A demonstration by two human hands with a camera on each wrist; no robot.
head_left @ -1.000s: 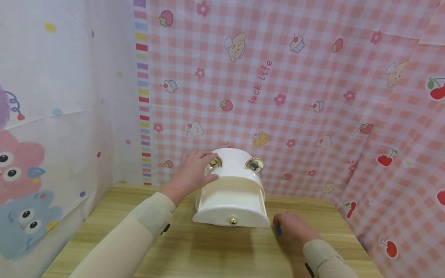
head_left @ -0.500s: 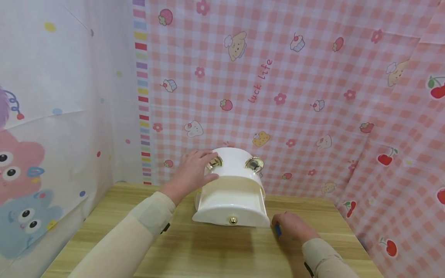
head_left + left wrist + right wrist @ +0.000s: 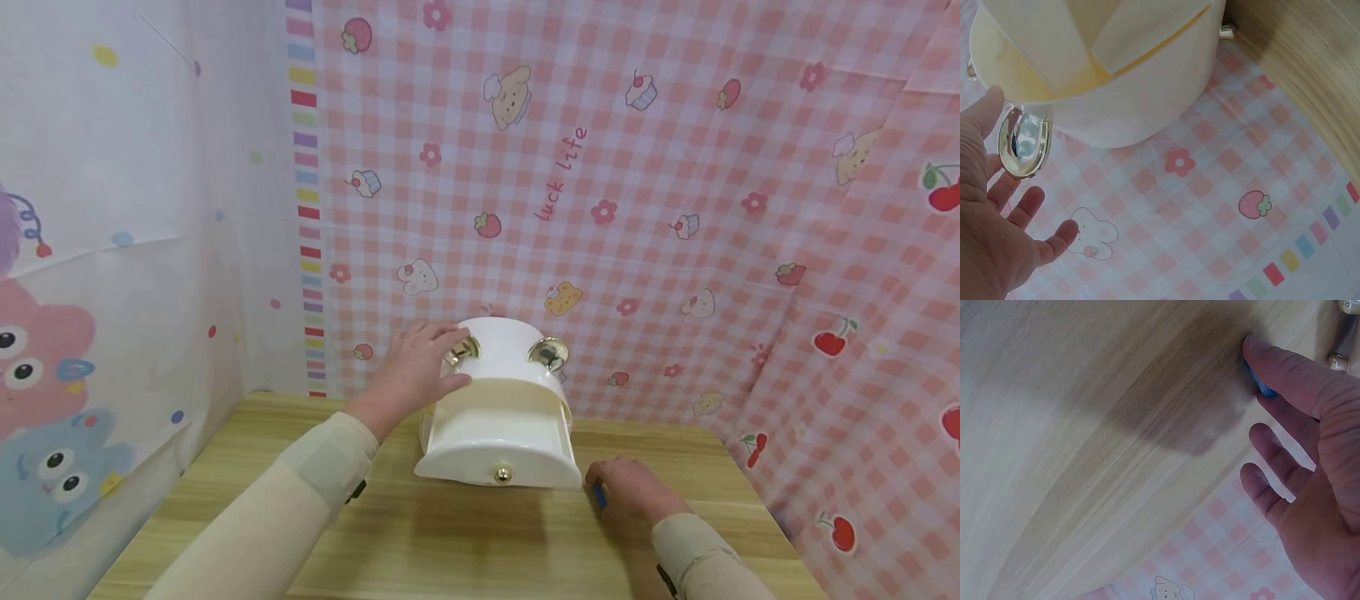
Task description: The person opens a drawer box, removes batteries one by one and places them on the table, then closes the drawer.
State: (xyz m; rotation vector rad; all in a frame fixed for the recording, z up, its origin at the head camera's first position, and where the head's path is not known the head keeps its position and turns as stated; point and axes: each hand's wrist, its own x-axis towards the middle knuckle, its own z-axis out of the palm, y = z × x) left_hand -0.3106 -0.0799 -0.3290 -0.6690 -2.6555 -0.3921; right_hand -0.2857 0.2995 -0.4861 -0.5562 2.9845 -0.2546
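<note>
A glossy white drawer box (image 3: 503,346) with gold ear-shaped trims stands on the table, its drawer (image 3: 495,460) pulled out and a gold knob (image 3: 502,474) on the front. My left hand (image 3: 416,367) holds the box at its left gold ear (image 3: 1025,144), thumb and index finger on either side of it and the other fingers spread. To the right of the drawer, low over the tabletop, my right hand (image 3: 633,486) pinches a small blue object (image 3: 1262,382) between thumb and index finger. Most of that object is hidden by the fingers.
Wood-grain tabletop (image 3: 360,542) surrounds the box. Behind it hangs a pink checked cloth (image 3: 645,250), which also covers the right side. A white cartoon-print cloth (image 3: 150,317) hangs at the left.
The view has shifted very slightly. Both hands, the box and its pulled-out drawer stay in nearly the same places.
</note>
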